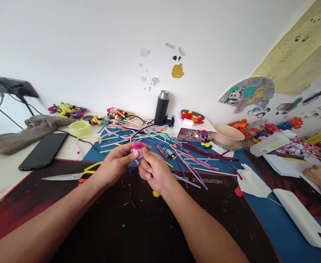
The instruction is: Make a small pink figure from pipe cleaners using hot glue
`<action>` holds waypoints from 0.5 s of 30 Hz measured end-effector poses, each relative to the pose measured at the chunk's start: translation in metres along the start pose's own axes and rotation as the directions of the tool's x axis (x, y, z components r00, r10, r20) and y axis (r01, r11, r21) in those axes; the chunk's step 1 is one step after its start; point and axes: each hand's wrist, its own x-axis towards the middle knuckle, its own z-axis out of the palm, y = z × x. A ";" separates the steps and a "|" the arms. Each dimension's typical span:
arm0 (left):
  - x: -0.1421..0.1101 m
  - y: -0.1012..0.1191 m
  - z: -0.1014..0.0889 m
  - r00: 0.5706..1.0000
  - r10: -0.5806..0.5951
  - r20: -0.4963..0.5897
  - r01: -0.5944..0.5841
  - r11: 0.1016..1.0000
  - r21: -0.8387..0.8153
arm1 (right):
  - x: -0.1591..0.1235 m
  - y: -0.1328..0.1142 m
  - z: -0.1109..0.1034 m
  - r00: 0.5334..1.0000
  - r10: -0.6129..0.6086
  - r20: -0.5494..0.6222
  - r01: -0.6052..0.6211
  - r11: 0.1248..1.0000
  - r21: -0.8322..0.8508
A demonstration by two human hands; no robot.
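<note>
My left hand (116,163) and my right hand (155,170) meet above the dark mat (116,233). Between their fingertips is a small fuzzy piece of pink and white pipe cleaner (137,147), pinched from both sides. Its lower part is hidden by my fingers. A thin black strand (134,209) loops on the mat below; whether it joins the piece I cannot tell. Just under my right wrist lies a small yellow object (156,194). Scissors (64,176) with yellow and red-orange handles rest left of my left hand. Many coloured pipe cleaners (119,138) are spread behind both hands.
Near the wall stand a black thermos (162,109) and a white box (178,128). A phone (43,151) and a yellow-green coil (80,128) lie to the left. Rightward are a pink bowl (228,135), a white tissue (252,181), a white device (302,219) and another person's hand (317,176).
</note>
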 end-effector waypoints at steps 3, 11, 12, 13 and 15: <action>0.000 0.000 0.001 1.000 0.009 0.001 -0.009 1.000 -0.002 | 0.000 0.001 0.001 1.000 -0.018 -0.002 0.018 1.000 -0.017; -0.002 -0.001 0.007 1.000 0.011 -0.006 -0.011 1.000 0.008 | 0.002 0.003 0.001 0.999 -0.012 -0.046 0.013 1.000 0.027; -0.002 0.000 0.007 1.000 0.017 0.001 -0.017 1.000 0.021 | 0.002 0.003 0.001 0.999 -0.016 -0.044 0.017 0.999 0.029; -0.003 0.000 0.006 1.000 0.021 0.006 -0.022 0.999 0.031 | 0.002 0.003 0.001 0.999 -0.020 -0.040 0.021 0.999 0.030; -0.003 0.000 0.005 1.000 0.024 0.009 -0.025 0.999 0.042 | 0.001 0.004 0.001 0.999 -0.024 -0.035 0.025 0.999 0.031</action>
